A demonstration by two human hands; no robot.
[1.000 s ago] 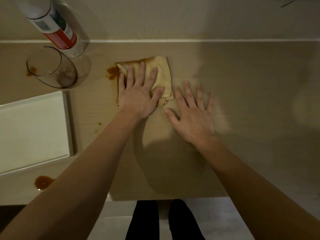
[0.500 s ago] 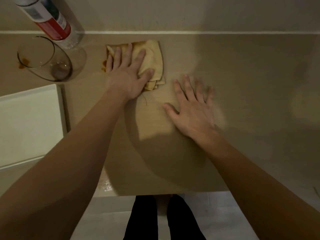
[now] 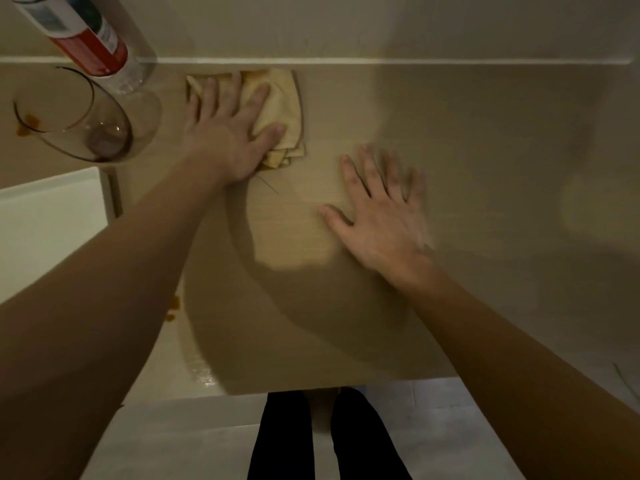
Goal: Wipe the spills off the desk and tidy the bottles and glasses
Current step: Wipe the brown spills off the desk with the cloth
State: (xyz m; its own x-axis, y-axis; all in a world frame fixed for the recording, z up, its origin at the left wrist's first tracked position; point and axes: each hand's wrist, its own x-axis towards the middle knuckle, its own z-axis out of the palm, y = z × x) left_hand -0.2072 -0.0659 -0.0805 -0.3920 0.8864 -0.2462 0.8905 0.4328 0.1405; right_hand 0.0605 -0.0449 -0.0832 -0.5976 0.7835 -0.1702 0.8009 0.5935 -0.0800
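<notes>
Wiping looks partly done: the left hand (image 3: 225, 140) presses flat-fingered on the folded, stained yellow cloth (image 3: 277, 102) at upper centre, the right hand (image 3: 377, 216) lies spread on the beige desk (image 3: 485, 202), while brown spills (image 3: 29, 124) and the clear glass (image 3: 79, 116) and bottle (image 3: 86, 39) at upper left await tidying.

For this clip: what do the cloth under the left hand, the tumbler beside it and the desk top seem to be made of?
Folded yellowish cloth under the left hand: looks like soft woven fabric, matte, with layered edges and brown-stained borders. Clear drinking glass: apparently glass, possibly clear plastic; transparent, with glossy highlights. Beige desk top: probably wood-grain laminate; fine straight grain lines, a low sheen, and wet glints near the front edge.
</notes>
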